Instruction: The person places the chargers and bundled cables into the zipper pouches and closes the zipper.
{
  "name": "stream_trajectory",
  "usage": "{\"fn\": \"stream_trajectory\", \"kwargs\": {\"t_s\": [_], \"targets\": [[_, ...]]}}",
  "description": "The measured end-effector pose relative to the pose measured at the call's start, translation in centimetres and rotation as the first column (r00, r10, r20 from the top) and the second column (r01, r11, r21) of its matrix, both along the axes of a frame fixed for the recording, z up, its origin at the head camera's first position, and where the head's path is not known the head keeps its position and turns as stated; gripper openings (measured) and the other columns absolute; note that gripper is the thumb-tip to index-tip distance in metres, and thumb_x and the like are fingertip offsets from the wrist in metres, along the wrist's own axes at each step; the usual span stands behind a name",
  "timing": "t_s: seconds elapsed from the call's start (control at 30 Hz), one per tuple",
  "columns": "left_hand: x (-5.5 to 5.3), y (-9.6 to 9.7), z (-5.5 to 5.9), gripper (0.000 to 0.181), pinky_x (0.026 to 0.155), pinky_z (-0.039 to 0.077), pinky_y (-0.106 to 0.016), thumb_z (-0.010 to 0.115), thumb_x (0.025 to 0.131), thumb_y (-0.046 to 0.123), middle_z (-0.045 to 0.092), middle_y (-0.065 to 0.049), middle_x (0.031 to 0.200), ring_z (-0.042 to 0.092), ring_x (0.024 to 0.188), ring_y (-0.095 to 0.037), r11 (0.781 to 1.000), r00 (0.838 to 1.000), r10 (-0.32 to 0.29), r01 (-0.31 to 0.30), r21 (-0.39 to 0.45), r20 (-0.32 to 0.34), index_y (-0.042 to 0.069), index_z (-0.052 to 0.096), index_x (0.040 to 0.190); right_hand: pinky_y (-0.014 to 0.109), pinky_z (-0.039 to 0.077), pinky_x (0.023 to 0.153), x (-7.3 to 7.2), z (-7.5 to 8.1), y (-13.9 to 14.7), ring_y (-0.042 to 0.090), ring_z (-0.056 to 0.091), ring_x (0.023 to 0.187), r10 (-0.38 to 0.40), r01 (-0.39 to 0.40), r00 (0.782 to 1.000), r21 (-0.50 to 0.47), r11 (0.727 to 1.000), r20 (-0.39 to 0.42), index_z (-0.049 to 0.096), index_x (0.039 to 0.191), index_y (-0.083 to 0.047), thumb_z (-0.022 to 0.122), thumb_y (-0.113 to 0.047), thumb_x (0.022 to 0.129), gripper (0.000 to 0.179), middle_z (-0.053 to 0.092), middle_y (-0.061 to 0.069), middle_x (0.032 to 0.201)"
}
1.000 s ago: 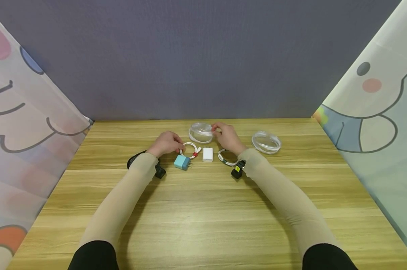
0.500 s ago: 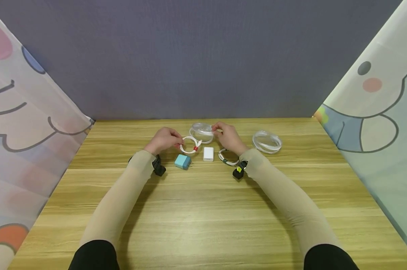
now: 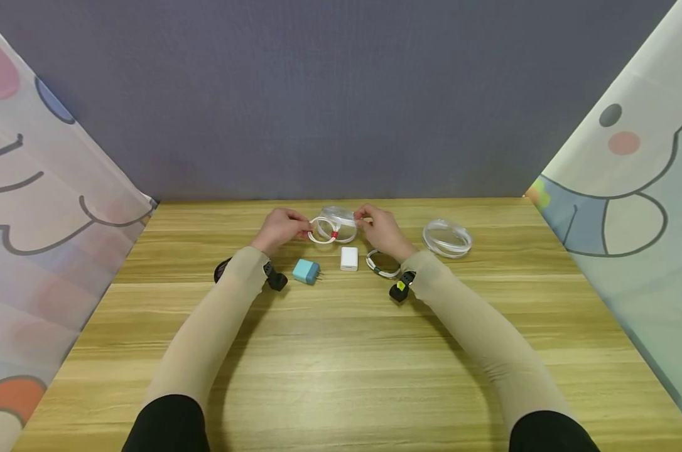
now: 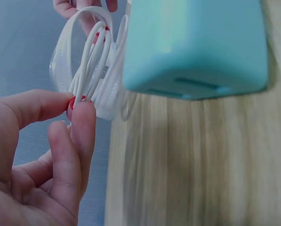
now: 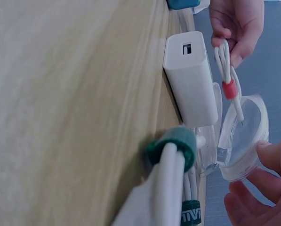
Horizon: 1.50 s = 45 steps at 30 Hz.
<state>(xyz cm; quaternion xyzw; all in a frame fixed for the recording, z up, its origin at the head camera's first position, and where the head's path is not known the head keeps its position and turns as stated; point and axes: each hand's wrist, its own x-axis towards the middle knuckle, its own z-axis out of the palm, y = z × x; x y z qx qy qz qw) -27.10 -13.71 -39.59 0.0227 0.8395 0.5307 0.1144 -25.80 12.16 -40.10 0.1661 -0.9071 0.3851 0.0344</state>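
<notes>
White red-tied coiled cable (image 5: 229, 88), pinched by fingers of the left hand (image 3: 280, 230), hangs near the clear round plastic case (image 3: 339, 213); its springy loops could snag the lid (image 5: 244, 164) (pinched by the right hand's (image 3: 383, 232) fingers).

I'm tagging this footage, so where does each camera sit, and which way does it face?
Head: on the head, facing forward and down at the light wood-grained table; left hand, right hand and beige sleeves show.
Left wrist: on that wrist, facing the left hand pinching a white coiled cable with red ties; part of the right hand shows.
Right wrist: on that wrist, facing the right hand holding a round clear plastic case; the left hand shows beyond.
Shared: both wrist views show that cable and case.
</notes>
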Motion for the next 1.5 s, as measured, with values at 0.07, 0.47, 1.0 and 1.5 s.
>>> {"fn": "stream_trajectory", "kwargs": {"t_s": [0.07,0.47,1.0,1.5], "targets": [[-0.2,0.2,-0.2,0.022,0.079,0.056,-0.036,0.074,0.09,0.018,0.072,-0.01,0.091,0.07,0.079,-0.022,1.0,1.0,0.011,-0.012,0.02,0.007,0.002,0.072,0.104,0.039,0.051,0.096,0.0,0.0,0.0,0.029,0.06,0.116,-0.002,0.002,1.0,-0.014,1.0,-0.001,0.064,0.112,-0.004,0.058,-0.011,0.101,0.014,0.066,0.013,0.12],[-1.1,1.5,-0.9,0.022,0.076,0.057,-0.031,0.072,0.091,0.012,0.072,-0.009,0.09,0.07,0.076,-0.016,0.991,0.996,0.052,-0.061,0.121,0.074,-0.001,0.069,0.109,0.038,0.051,0.095,0.4,0.1,-0.2,0.028,0.061,0.114,0.008,-0.007,1.0,-0.034,0.999,0.01,0.064,0.112,-0.003,0.058,-0.01,0.101,0.014,0.066,0.013,0.12],[-1.1,2.0,-1.1,0.029,0.082,0.057,-0.031,0.073,0.09,0.005,0.069,-0.016,0.107,0.07,0.086,-0.017,0.984,0.998,0.003,-0.015,0.176,0.064,-0.004,0.067,0.117,0.038,0.05,0.098,0.0,-0.2,-0.1,0.028,0.061,0.115,0.003,-0.002,1.0,-0.082,0.997,0.01,0.065,0.111,-0.003,0.06,-0.009,0.1,0.013,0.066,0.013,0.117],[-1.2,2.2,-1.4,0.033,0.07,0.058,-0.031,0.075,0.089,0.01,0.068,-0.016,0.103,0.069,0.074,-0.02,0.998,0.998,-0.055,0.054,0.013,0.042,0.001,0.066,0.12,0.038,0.05,0.098,-0.2,-0.7,0.0,0.025,0.062,0.11,0.029,-0.028,1.0,-0.172,0.985,0.005,0.067,0.108,-0.003,0.062,-0.008,0.099,0.012,0.068,0.011,0.111]]}}
